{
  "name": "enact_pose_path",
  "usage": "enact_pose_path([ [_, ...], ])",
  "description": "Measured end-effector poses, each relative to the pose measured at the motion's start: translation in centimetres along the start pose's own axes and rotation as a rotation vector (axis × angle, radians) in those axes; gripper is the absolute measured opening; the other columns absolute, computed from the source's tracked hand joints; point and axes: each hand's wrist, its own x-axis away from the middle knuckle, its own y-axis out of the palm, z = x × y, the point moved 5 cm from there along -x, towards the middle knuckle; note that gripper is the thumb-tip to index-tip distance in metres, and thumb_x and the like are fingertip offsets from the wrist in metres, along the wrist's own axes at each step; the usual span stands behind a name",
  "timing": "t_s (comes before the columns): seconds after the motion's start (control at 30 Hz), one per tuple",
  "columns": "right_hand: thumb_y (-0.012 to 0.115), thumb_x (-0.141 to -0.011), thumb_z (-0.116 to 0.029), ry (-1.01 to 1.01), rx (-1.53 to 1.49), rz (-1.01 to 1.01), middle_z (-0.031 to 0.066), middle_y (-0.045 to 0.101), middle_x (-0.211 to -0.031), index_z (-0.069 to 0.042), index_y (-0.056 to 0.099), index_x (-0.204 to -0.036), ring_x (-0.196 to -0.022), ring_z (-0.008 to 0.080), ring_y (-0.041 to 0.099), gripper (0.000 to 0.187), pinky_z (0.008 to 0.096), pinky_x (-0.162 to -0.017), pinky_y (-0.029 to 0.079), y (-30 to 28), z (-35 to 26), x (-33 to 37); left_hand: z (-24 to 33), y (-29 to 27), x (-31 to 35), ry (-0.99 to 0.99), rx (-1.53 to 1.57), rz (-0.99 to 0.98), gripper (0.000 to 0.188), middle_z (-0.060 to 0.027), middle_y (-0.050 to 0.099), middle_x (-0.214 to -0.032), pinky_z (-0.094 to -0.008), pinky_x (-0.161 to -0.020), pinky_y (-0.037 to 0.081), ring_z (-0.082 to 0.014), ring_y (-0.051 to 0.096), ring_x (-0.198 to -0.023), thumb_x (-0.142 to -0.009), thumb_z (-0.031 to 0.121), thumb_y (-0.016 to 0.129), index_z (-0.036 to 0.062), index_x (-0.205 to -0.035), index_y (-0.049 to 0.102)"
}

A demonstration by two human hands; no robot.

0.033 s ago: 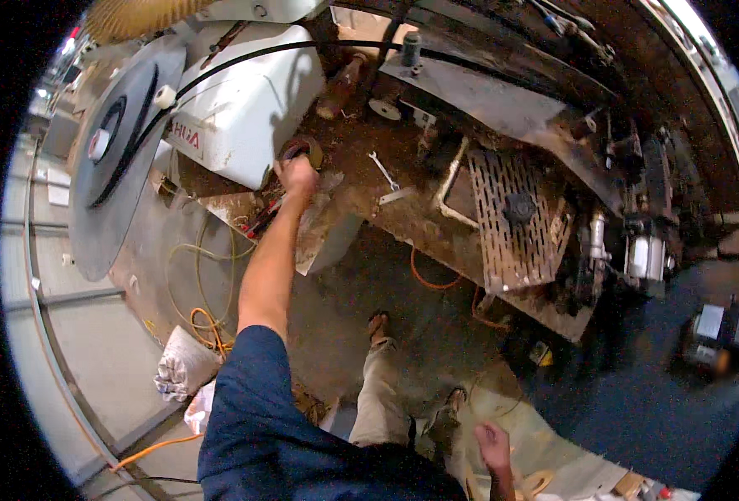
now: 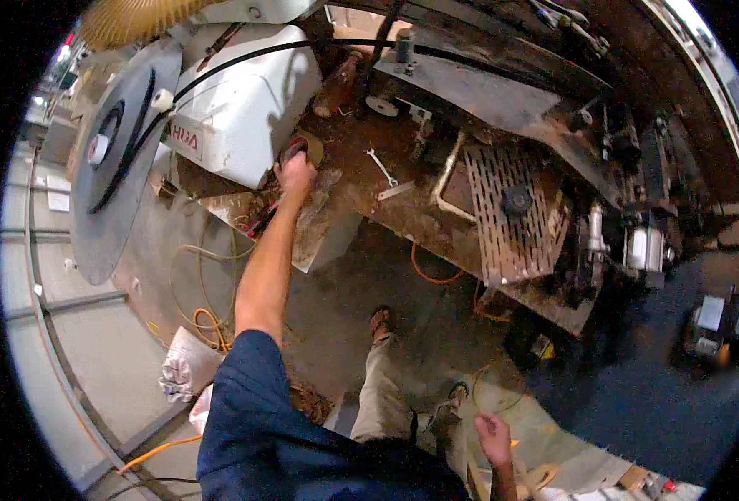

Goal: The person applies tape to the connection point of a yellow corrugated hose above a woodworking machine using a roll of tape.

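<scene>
The left hand [image 2: 297, 176] reaches forward over a dirt-caked brown desk [image 2: 348, 159], its arm stretched out from a dark blue sleeve [image 2: 252, 392]. Its fingers are closed around the near side of a dark, round piece [image 2: 293, 146] with a reddish edge; the piece is too small and blurred to name more closely. It sits just beside the lower right end of a white machine housing [image 2: 240, 100], and a tan disc [image 2: 316, 150] shows at its right; whether the two touch cannot be told.

The right hand [image 2: 493, 438] hangs low beside the body, well apart from the desk, its fingers loosely curled and partly open, with nothing visible in them.

To the right of the left hand, a combination wrench [image 2: 382, 168] lies on the desk, its lower end near a flat metal strip [image 2: 396, 191]. Farther right, a black knob [image 2: 516, 199] stands on a slotted metal plate [image 2: 503, 246].
</scene>
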Motion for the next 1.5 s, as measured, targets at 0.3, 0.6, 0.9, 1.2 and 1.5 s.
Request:
enact_pose_path([
  [0.3, 0.062, -0.091, -0.015, -0.413, -0.584, -0.089, 0.0114, 0.045, -0.137, -0.008, 0.035, -0.142, -0.114, 0.0157, 0.053, 0.058, 0.0318, -0.094, 0.045, 1.4, -17.5, -0.3, 13.8, -6.0, 31.0, -0.063, 2.128, -0.908, 0.037, -0.0046, 0.057, -0.106, -0.0356, -0.088, 0.043, -0.0197, 0.054, -0.095, -0.090, 0.025, 0.059, 0.0001, -0.117, 0.053],
  [0.6, 0.060, -0.092, -0.020, -0.777, -0.943, -0.048, 0.0112, 0.047, -0.136, -0.010, 0.021, -0.149, -0.119, 0.0160, 0.046, 0.070, 0.0312, -0.097, 0.040, -12.8, -3.4, 11.7, 30.8, -5.0, 51.9, -0.174, 1.797, -1.495, 0.031, -0.0052, 0.053, -0.093, -0.0315, -0.068, 0.039, -0.0152, 0.045, -0.075, -0.088, 0.021, 0.059, 0.0007, -0.111, 0.056],
  [0.9, 0.065, -0.086, -0.010, -0.765, -0.823, 0.753, 0.0036, 0.068, -0.089, -0.002, 0.067, -0.092, -0.085, 0.0116, 0.061, 0.011, 0.0274, -0.079, 0.049, -25.1, 21.4, 26.4, 47.8, -0.3, 78.3, -0.131, 1.311, -1.923, 0.063, -0.0036, 0.049, -0.089, -0.0287, -0.065, 0.039, -0.0149, 0.043, -0.074, -0.089, 0.055, 0.053, 0.0033, -0.126, 0.052],
  [1.2, 0.063, -0.088, -0.006, -0.531, -0.936, 1.224, -0.0008, 0.062, -0.080, -0.002, 0.064, -0.088, -0.075, 0.0069, 0.054, 0.005, 0.0228, -0.071, 0.046, -34.7, 34.5, 35.4, 62.7, 3.3, 94.9, -0.199, 0.953, -2.020, 0.045, -0.0066, 0.060, -0.091, -0.0325, -0.077, 0.050, -0.0152, 0.056, -0.080, -0.093, 0.037, 0.055, 0.0041, -0.124, 0.052],
  [1.5, 0.062, -0.085, -0.011, -0.364, -0.838, 1.091, 0.0007, 0.062, -0.076, -0.003, 0.063, -0.082, -0.072, 0.0075, 0.054, 0.009, 0.0250, -0.067, 0.045, -49.5, 45.6, 34.0, 77.6, 16.5, 102.1, 0.007, 0.647, -2.037, 0.045, -0.0109, 0.061, -0.115, -0.0448, -0.095, 0.047, -0.0263, 0.059, -0.106, -0.091, 0.040, 0.058, 0.0065, -0.121, 0.056],
])
